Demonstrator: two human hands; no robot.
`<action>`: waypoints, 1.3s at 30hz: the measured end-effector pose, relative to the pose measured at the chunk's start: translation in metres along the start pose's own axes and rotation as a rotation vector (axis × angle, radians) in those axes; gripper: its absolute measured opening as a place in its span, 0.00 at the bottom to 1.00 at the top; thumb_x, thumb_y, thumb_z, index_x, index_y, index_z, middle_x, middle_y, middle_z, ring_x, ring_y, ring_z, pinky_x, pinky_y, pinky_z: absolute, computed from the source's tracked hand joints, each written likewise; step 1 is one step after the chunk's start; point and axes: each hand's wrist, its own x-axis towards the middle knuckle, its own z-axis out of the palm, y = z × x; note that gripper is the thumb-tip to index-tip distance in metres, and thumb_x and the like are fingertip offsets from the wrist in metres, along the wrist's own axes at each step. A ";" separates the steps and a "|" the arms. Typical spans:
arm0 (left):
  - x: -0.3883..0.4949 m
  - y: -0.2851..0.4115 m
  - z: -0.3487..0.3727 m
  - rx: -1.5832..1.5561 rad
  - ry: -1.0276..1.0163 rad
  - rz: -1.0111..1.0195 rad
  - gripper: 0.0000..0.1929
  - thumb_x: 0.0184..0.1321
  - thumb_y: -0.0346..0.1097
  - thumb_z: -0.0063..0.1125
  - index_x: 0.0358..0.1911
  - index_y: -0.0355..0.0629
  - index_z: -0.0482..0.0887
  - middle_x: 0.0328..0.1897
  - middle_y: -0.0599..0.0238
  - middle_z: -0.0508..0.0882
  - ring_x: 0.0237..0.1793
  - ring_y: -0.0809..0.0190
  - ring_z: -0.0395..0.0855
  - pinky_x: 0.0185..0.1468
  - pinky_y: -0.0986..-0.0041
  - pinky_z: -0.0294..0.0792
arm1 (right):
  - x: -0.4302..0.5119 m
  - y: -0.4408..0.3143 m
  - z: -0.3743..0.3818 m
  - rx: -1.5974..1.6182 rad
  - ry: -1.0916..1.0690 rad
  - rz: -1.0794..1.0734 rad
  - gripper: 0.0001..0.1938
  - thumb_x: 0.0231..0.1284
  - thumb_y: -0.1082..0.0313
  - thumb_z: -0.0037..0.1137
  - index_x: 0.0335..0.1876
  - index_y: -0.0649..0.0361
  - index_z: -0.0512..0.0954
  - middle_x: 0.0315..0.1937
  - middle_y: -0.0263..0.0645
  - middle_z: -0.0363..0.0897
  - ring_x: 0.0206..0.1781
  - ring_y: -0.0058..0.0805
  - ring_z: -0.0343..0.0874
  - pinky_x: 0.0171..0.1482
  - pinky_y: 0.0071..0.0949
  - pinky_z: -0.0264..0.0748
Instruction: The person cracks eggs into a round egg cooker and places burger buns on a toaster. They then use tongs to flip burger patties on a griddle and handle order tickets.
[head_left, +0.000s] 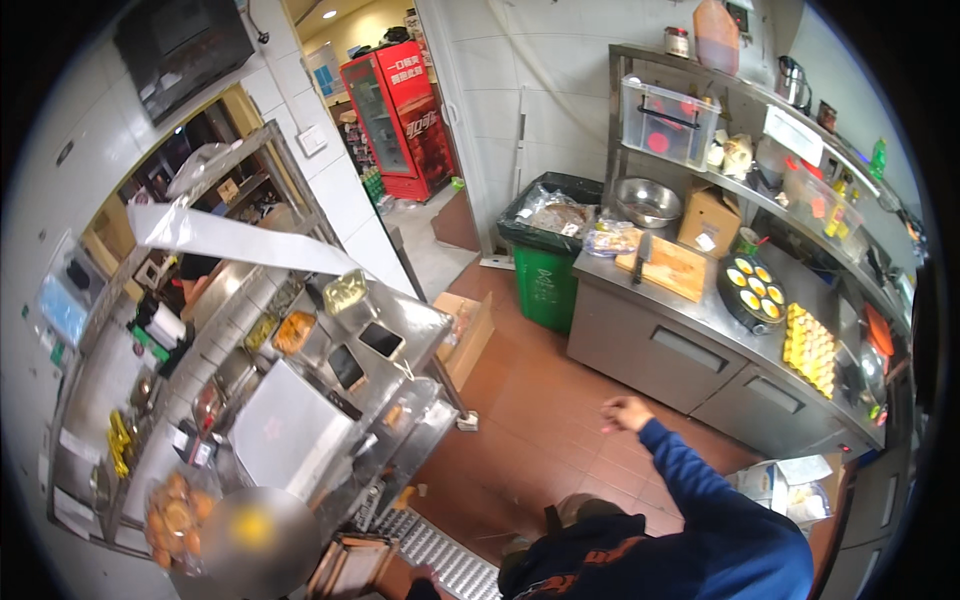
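Observation:
My right hand (627, 414), at the end of a navy sleeve, hangs over the tiled floor (525, 397). Its fingers are loosely bent and apart, with nothing seen in them. The steel counter with drawers (652, 337) stands beyond it. At the bottom edge only a dark, blurred part of my left hand (426, 574) shows; whether it holds anything is hidden. Near it are wooden frames or trays (352, 564) and a ridged metal floor plate (442, 551). On the right counter, a round pan (751, 291) has eggs in its wells, beside an egg tray (810, 349).
A knife (642, 259) lies on a wooden cutting board (671, 274), near a lined green bin (546, 289). The left steel counter (409, 311) carries two phones (382, 340), food pans (295, 332) and a white lid (289, 427). An open carton (795, 487) stands at right.

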 end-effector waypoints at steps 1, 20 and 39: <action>0.018 0.034 0.013 0.072 -0.031 0.090 0.14 0.56 0.43 0.59 0.39 0.40 0.79 0.31 0.59 0.81 0.28 0.60 0.80 0.30 0.67 0.71 | 0.003 0.003 -0.021 0.065 0.051 -0.054 0.14 0.64 0.61 0.53 0.48 0.65 0.76 0.33 0.41 0.83 0.30 0.29 0.85 0.26 0.21 0.78; -0.137 0.916 0.294 0.478 0.203 1.530 0.22 0.55 0.38 0.60 0.53 0.43 0.72 0.47 0.54 0.81 0.28 0.54 0.82 0.41 0.64 0.73 | 0.294 -0.121 -0.055 0.014 -0.303 -0.042 0.14 0.65 0.65 0.50 0.50 0.67 0.73 0.35 0.44 0.82 0.31 0.31 0.84 0.31 0.23 0.77; 0.033 1.191 0.255 0.615 0.612 1.005 0.41 0.51 0.30 0.50 0.71 0.40 0.46 0.75 0.46 0.52 0.50 0.40 0.80 0.54 0.56 0.71 | 0.523 -0.309 -0.016 0.188 -0.260 0.020 0.11 0.66 0.65 0.50 0.47 0.64 0.72 0.33 0.42 0.81 0.32 0.30 0.84 0.30 0.20 0.76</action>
